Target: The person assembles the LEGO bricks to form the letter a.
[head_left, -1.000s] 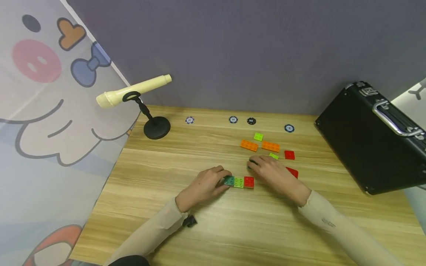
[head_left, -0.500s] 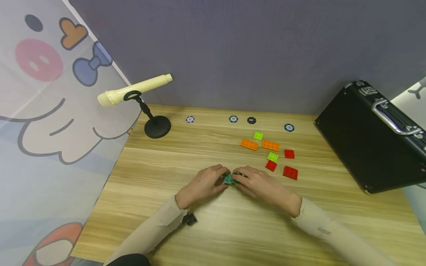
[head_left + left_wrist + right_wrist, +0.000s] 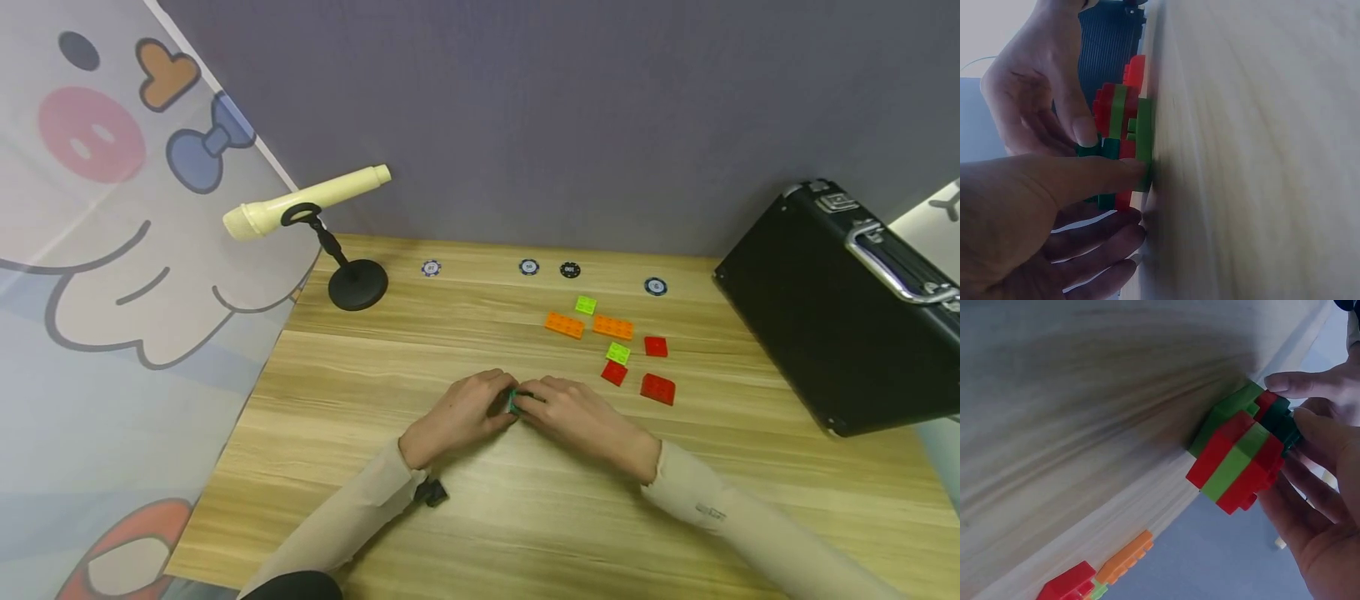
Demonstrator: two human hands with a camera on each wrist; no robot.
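Observation:
My left hand (image 3: 461,417) grips one end of a toy building brick assembly, its thumb (image 3: 1104,176) against the side. In the right wrist view, a long green brick (image 3: 1225,414) forms the base. On it stand a red, lime and red stack (image 3: 1235,464) and a stack topped in dark green (image 3: 1275,419). My right hand (image 3: 573,417) pinches a dark green brick (image 3: 1087,150) at the top of that second stack, thumb and fingers bent around it. Whether it is fully seated is hidden by the fingers. In the head view, both hands cover most of the assembly.
Beyond my right hand lie loose bricks: orange (image 3: 612,327), lime (image 3: 618,353) and red (image 3: 657,389). Several poker chips (image 3: 570,270) line the back. A yellow microphone (image 3: 307,200) on a stand is back left; a black case (image 3: 840,317) stands right.
My right hand has come left from among the loose bricks, bringing a dark green brick onto the assembly. The left hand has kept its grip almost unmoved.

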